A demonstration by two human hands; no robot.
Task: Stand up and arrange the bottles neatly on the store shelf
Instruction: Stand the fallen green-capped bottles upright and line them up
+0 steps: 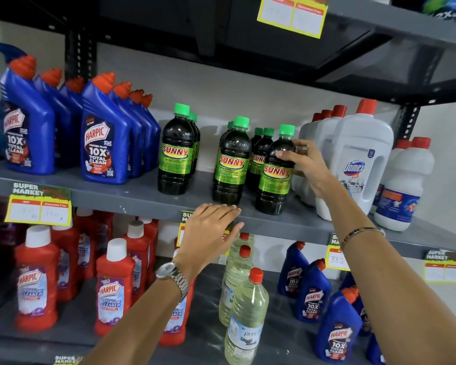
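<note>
Grey shelf [132, 192]; upright dark green-capped Sunny bottles [175, 151]

Grey shelf [132, 198] w/ upright bottles [231, 164]

Sunny bottles [232, 162] on the shelf [132, 196], between Harpic bottles [103, 135] left, Domex jugs [358, 159] right.

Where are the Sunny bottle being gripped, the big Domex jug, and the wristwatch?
Sunny bottle [275, 175]: head view, on its green label.
Domex jug [358, 164]: head view, on its white front.
Wristwatch [169, 271]: head view, on its dial.
</note>
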